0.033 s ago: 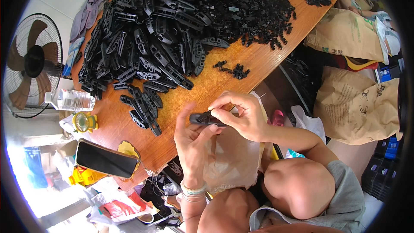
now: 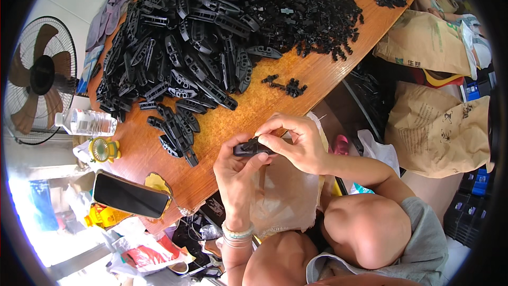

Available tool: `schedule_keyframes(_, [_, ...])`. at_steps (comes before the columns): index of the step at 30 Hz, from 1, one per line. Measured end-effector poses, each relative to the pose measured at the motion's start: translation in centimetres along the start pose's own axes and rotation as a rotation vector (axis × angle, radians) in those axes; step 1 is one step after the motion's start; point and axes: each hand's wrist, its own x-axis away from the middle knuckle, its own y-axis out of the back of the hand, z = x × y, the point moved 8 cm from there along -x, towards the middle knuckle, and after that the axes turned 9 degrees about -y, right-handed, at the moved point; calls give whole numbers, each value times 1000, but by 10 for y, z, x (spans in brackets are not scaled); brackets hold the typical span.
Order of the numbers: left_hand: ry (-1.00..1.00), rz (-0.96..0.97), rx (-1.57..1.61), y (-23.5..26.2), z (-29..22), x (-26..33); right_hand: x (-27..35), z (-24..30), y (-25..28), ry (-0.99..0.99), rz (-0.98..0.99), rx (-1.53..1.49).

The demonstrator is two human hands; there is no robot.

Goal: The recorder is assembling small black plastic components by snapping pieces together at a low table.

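Holding 1 black part — left hand, right hand.

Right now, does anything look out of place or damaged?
Slightly odd: a small cluster of black plastic pieces lies alone on the brown wooden table, apart from the dense heap of similar pieces. The dark elongated plastic part in the left hand is too small to check.

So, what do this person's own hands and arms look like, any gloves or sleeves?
The bare left hand has a pale, rounded, band-like bracelet around its wrist; its material is too small to tell. The bare right hand has no visible wristwear. No gloves, sleeves or cables show.
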Motion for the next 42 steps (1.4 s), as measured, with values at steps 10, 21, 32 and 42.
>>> schedule_keyframes(10, [-13, -149, -122, 10, -6, 4, 6, 19, 0, 490, -108, 402])
schedule_keyframes(21, [-135, -48, -361, 11, -15, 7, -3, -33, -2, -270, 218, -45])
schedule_keyframes(32, [-417, -486, -1580, 88, -63, -1, -42, 9, 58, 298, -378, 1045])
schedule_keyframes(42, [-316, -321, -535, 54, -33, -2, -31, 12, 36, 610, -309, 867])
